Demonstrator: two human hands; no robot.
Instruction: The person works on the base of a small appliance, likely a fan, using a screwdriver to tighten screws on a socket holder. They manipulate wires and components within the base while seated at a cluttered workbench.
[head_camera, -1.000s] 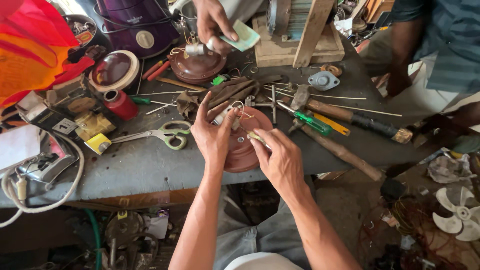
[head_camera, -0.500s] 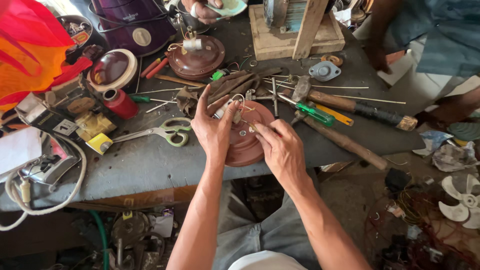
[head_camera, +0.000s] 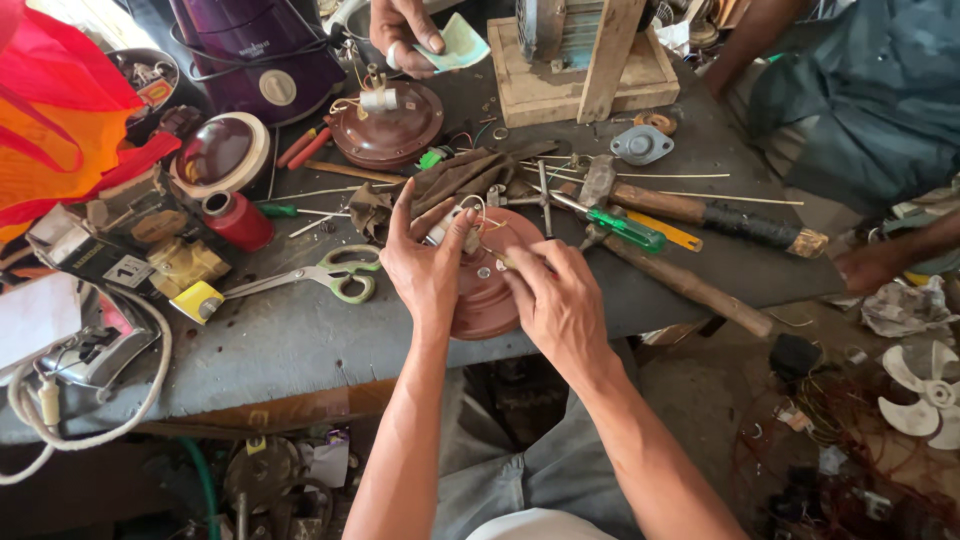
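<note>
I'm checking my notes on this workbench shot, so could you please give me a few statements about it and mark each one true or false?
1. Both of the person's hands, left hand and right hand, are on the round brown cover at the bench edge. True.
2. The green-handled scissors lie to the right of that cover. False: they lie to its left.
3. A second round brown cover sits farther back on the bench. True.
4. The green-handled screwdriver is held in the right hand. False: it lies on the bench.
5. Another person's hand at the top holds a hammer. False: it holds a pale green piece.
</note>
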